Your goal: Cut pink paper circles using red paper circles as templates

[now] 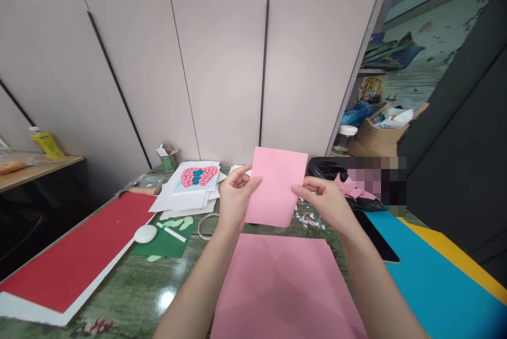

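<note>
A pink sheet of paper point(276, 188) is held up above the table, its face toward me. My left hand point(236, 191) pinches its left edge, thumb in front and fingers curled behind. On the opposite edge my right hand point(322, 196) grips it between thumb and fingers. Below it, a larger pink sheet point(285, 286) lies flat on the table between my forearms. Small paper scraps point(311, 220) are scattered beyond, near my right hand.
Red paper point(87, 244), green paper point(180, 244), a glue stick point(171, 232) and a white mouse point(145, 234) lie left. Behind them is a paper pile with a pink-and-blue heart point(198, 176). A dark phone or tablet point(376, 236) rests on blue paper point(428, 275) at right.
</note>
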A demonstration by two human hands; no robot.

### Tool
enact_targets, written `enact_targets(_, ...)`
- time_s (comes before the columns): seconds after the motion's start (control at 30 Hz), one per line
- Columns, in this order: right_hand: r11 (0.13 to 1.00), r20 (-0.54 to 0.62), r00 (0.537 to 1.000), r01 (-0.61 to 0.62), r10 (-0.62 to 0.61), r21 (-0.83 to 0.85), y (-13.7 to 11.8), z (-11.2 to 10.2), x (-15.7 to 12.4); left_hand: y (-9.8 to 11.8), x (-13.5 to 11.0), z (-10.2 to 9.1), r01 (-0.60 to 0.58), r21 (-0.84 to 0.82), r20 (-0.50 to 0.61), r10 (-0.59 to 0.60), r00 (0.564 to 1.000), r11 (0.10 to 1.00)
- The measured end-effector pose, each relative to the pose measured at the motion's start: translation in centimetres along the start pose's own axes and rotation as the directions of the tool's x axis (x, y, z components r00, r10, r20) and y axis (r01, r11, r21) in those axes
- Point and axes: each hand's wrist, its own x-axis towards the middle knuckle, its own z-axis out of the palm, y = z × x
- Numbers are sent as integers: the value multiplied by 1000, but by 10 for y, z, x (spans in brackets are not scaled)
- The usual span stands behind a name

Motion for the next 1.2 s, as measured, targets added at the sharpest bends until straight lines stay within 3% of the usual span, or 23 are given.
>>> enact_targets(0.27,1000,-140,990,8,-5,21,1,5,-1,-1,-4,1,-9,-21,-23,9,1000,1000)
enact_targets(0.57,998,-100,995,17,-12,58,0,3,2,0,-3,0,-20,48,-14,21,1000,999)
enact_targets(1.2,997,-275,961,47,-30,56,3,9,2,3,-6,2,-67,82,-30,69,997,994)
